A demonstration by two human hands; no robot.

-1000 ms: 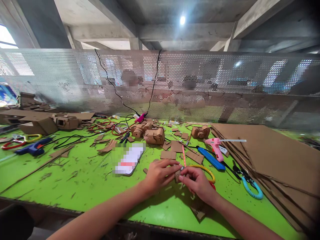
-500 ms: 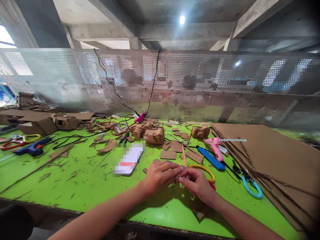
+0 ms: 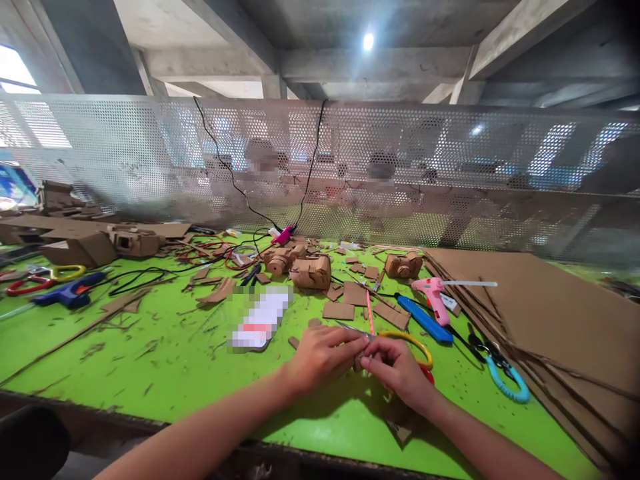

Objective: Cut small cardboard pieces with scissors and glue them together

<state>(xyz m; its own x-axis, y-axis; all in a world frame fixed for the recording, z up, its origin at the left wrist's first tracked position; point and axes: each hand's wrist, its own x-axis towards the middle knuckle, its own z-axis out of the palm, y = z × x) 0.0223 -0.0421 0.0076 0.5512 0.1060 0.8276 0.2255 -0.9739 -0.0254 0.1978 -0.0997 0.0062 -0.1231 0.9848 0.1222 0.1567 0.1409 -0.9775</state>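
Note:
My left hand [image 3: 323,357] and my right hand [image 3: 400,368] meet fingertip to fingertip low over the green table [image 3: 200,387]. Between them they pinch a small piece of brown cardboard [image 3: 357,363], mostly covered by the fingers. Both hands are closed. Just behind them lie scissors with yellow and red handles [image 3: 420,348]; part of the blades shows past my left hand. A cardboard scrap [image 3: 400,433] rests below my right hand. Cut cardboard pieces [image 3: 339,311] and a pink-and-white stick [image 3: 370,312] lie beyond the scissors.
Cardboard camera models [image 3: 310,272] stand at the back. On the right are a pink glue gun [image 3: 435,300], a blue cutter [image 3: 425,319], keys on a turquoise coil [image 3: 507,380] and large cardboard sheets [image 3: 560,313]. A phone [image 3: 263,320], a blue glue gun [image 3: 70,292] and cables are left.
The view has shifted slightly, so everything appears a little farther right. My hands keep nearly the same pose around the cardboard piece.

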